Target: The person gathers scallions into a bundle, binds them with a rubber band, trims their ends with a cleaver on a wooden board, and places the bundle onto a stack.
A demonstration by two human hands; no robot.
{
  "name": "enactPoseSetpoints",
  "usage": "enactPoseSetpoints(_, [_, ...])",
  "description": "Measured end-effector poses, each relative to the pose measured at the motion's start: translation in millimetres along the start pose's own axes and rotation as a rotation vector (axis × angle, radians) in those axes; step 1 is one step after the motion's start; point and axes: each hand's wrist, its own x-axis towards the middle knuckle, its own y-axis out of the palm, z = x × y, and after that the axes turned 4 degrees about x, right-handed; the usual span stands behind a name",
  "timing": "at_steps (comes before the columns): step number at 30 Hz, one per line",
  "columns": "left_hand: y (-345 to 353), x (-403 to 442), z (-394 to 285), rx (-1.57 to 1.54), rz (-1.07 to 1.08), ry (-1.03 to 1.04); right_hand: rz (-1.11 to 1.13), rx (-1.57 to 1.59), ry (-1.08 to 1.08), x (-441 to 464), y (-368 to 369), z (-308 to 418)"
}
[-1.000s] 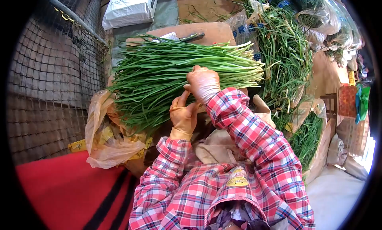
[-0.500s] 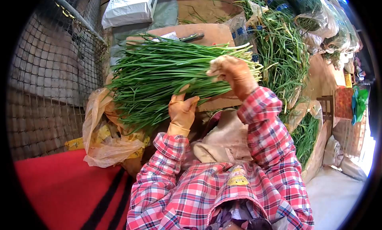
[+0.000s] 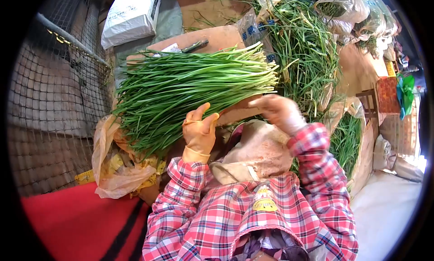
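A thick bundle of long green chives (image 3: 194, 82) lies across a wooden board (image 3: 221, 37), pale stem ends to the right, leaf tips to the left. Just below its near edge is my left hand (image 3: 199, 132) in an orange-yellow glove, thumb and fingers apart, holding nothing. My right hand (image 3: 280, 112) hovers under the pale ends, blurred by motion. Its fingers look stretched out to the left, with nothing visible in them. Behind the bundle rests a dark-handled tool (image 3: 195, 46), partly covered, so its kind is unclear.
Loose chives (image 3: 305, 57) are heaped right of the board, with plastic-wrapped bundles (image 3: 361, 17) beyond. A white package (image 3: 132, 17) lies at back left beside a mesh fence (image 3: 49, 107). A crumpled plastic bag (image 3: 120, 177) and a red blanket (image 3: 68, 216) are at near left.
My right hand has come off the top of the stem ends, down and toward me, its fingers straightening. My left hand has drawn back slightly from the leaves. The view has shifted.
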Motion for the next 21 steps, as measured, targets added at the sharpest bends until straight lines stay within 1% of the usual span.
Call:
enactPoseSetpoints(1, [0, 2, 0, -0.004, 0.010, 0.009, 0.012, 0.028, -0.002, 11, 17, 12])
enactPoseSetpoints(3, [-4, 7, -3, 0.035, 0.013, 0.006, 0.003, -0.033, -0.003, 38, 42, 26])
enactPoseSetpoints(4, [-6, 9, -4, 0.064, 0.015, -0.002, -0.073, -0.026, -0.079, 50, 50, 30])
enactPoseSetpoints(6, [-9, 12, 0, 0.125, 0.054, -0.037, -0.030, -0.014, -0.082, 71, 68, 21])
enactPoseSetpoints(8, [-5, 14, 10, 0.114, 0.141, -0.127, 0.041, -0.001, -0.018, 81, 81, 22])
enactPoseSetpoints(9, [-3, 14, 12, 0.125, 0.147, -0.127, 0.001, -0.105, -0.080, 85, 83, 23])
enactPoseSetpoints(10, [-1, 15, 13, 0.125, 0.148, -0.128, 0.003, -0.105, -0.080, 91, 84, 23])
enactPoseSetpoints(12, [3, 14, 15, 0.158, 0.107, -0.100, 0.079, -0.162, 0.069, 102, 82, 29])
enactPoseSetpoints(13, [4, 13, 16, 0.157, 0.109, -0.102, 0.055, -0.198, 0.061, 104, 84, 31])
enactPoseSetpoints(14, [5, 12, 17, 0.145, 0.055, -0.095, 0.057, -0.197, 0.063, 108, 83, 37])
enactPoseSetpoints(15, [5, 11, 17, 0.133, 0.004, -0.091, 0.095, -0.318, 0.080, 112, 81, 44])
enactPoseSetpoints(16, [6, 9, 19, 0.132, 0.009, -0.098, 0.137, -0.438, 0.095, 114, 83, 49])
enactPoseSetpoints(17, [5, 8, 22, 0.149, 0.039, -0.118, 0.143, -0.490, 0.097, 117, 89, 46])
enactPoseSetpoints(21, [8, 2, 27, 0.149, 0.097, -0.184, 0.138, -0.526, 0.050, 113, 95, 44])
